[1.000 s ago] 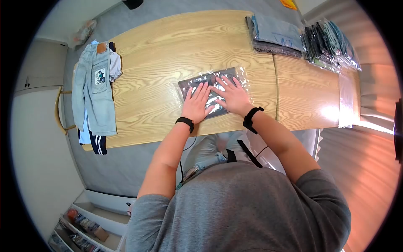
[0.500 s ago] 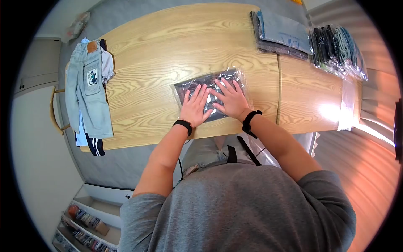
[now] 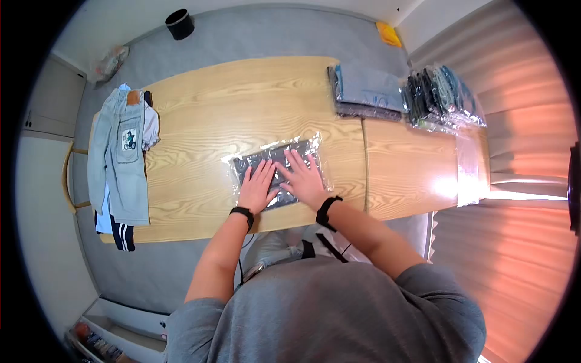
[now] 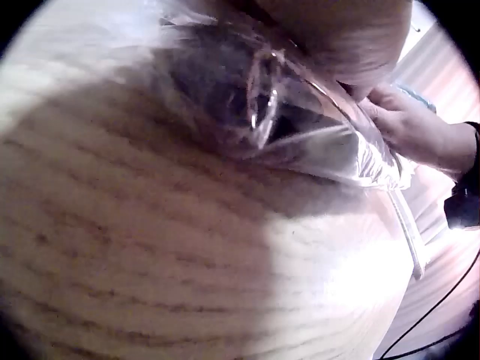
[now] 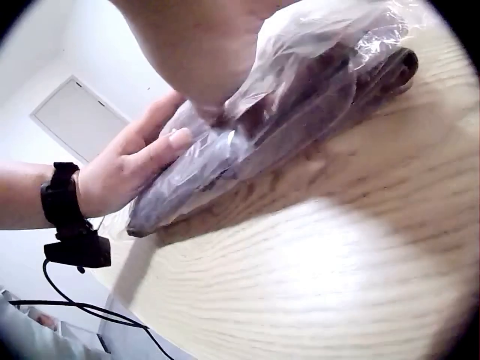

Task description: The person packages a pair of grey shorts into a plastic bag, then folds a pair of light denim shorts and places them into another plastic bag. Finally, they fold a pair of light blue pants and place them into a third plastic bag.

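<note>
A dark folded garment (image 3: pixel 300 147) lies flat inside a clear, shiny plastic bag (image 3: pixel 317 144) near the table's front edge. Both hands lie on top of it with fingers spread and straight. My left hand (image 3: pixel 256 187) presses the left half, while my right hand (image 3: pixel 304 183) presses the right half, their fingertips close together at the middle. In the right wrist view the bagged garment (image 5: pixel 300 131) shows a thick folded edge, with the left hand (image 5: pixel 124 169) resting against its far end. The left wrist view shows crinkled film (image 4: pixel 315 150) along the bag's side.
Light blue jeans (image 3: pixel 124 181) with a back-pocket patch lie over other clothes at the wooden table's (image 3: pixel 200 121) left end. Far right are bagged folded garments (image 3: pixel 369 88) and a row of several more packs (image 3: pixel 439 100). A clear plastic strip (image 3: pixel 468 175) hangs over the right end.
The head view has shifted, so the table sits lower and more floor shows at the back. Both hands stay flat on the bag, with only slight movement against it.
</note>
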The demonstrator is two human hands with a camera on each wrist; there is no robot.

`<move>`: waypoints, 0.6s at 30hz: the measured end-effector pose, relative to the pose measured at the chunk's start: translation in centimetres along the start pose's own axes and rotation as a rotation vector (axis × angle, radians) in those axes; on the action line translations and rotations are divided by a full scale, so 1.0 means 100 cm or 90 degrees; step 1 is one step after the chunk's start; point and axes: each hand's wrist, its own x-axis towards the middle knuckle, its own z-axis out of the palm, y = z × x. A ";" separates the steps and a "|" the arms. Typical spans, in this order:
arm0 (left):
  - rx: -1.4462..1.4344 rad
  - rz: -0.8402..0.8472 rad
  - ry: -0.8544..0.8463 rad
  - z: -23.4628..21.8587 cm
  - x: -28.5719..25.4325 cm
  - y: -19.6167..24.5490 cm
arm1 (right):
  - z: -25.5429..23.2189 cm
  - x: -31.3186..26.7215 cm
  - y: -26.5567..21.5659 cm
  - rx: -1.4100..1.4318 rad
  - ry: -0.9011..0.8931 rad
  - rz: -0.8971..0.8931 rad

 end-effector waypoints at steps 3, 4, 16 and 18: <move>0.135 0.009 0.085 0.003 -0.012 0.017 | 0.006 -0.008 -0.011 0.006 0.078 0.028; 0.158 0.018 0.141 0.007 -0.013 0.022 | 0.014 -0.011 -0.012 0.000 0.055 0.038; 0.052 -0.010 0.031 0.018 -0.007 0.006 | 0.022 -0.014 0.020 0.110 0.022 -0.032; 0.046 -0.013 0.019 0.019 -0.006 0.004 | 0.025 -0.013 0.020 0.130 0.017 -0.027</move>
